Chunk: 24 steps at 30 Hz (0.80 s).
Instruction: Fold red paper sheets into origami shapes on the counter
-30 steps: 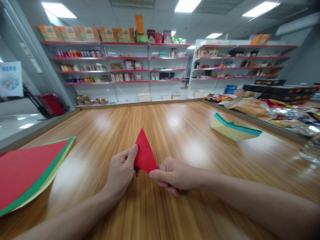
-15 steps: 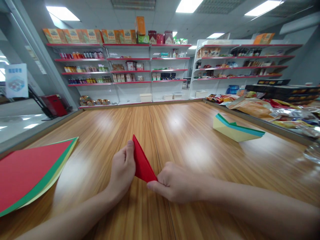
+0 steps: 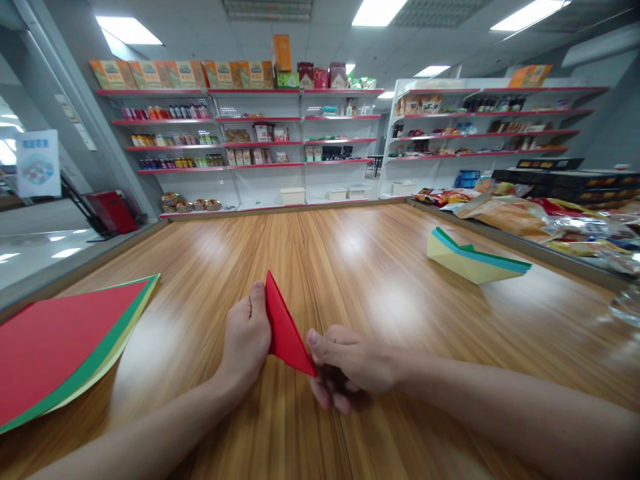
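A folded piece of red paper stands tilted above the middle of the table, narrowing to a point at top and at lower right. My left hand pinches its left side, thumb on top and the other fingers hidden behind. At the lower right corner of the paper is my right hand, thumb lifted and the lower fingers spread below the tip. Whether those fingers touch the paper is hard to see, as they are slightly blurred.
A stack of coloured paper sheets, red on top, lies at the left. At the right sits a folded paper boat in yellow, blue and green. Packaged snacks lie beyond the table's right edge; stocked shelves stand behind.
My right hand has loosened from the lower corner of the red paper: its thumb has risen and its fingers have opened downward. The left hand keeps its hold.
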### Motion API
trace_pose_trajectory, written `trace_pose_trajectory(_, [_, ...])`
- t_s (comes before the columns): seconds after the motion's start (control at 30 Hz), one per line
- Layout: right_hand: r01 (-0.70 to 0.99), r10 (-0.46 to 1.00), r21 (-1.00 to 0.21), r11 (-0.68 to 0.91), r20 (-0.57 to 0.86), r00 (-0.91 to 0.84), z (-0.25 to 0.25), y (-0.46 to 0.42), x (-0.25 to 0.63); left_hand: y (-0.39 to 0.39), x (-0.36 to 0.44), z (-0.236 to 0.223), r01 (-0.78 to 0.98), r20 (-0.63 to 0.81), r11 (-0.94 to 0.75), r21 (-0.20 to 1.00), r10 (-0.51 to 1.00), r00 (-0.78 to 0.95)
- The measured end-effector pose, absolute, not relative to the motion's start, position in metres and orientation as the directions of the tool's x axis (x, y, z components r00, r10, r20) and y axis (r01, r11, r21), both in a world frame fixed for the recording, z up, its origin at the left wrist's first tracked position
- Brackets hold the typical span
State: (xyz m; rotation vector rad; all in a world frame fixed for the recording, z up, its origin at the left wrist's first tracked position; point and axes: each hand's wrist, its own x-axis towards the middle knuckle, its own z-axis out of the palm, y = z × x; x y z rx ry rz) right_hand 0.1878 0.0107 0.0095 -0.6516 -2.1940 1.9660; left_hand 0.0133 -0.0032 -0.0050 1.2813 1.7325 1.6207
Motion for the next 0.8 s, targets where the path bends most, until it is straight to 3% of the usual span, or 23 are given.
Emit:
trace_pose_trajectory(0.17, [0.331, 0.387, -0.94, 0.08, -0.277, -0.879, 0.019, 0.01, 0.186, -0.006, 0.015, -0.002, 0.364, 0.296, -0.123, 0.923, 0.833, -0.467])
trace_pose_trajectory(0.4, [0.312, 0.498, -0.936, 0.164, -0.195, -0.845, 0.019, 0.008, 0.19, -0.005, 0.014, -0.006, 0.288, 0.217, -0.088, 0.953, 0.865, -0.452])
trace_pose_trajectory(0.63, [0.335, 0.488, -0.926, 0.177, -0.213, -0.846, 0.017, 0.007, 0.189, -0.011, 0.02, 0.001, 0.423, 0.318, -0.162, 0.892, 0.888, -0.331])
trace_pose_trajectory(0.8, [0.224, 0.496, -0.953, 0.205, -0.096, -0.863, 0.011, 0.006, 0.189, -0.022, 0.029, 0.004, 0.464, 0.33, -0.225, 0.857, 0.931, -0.159])
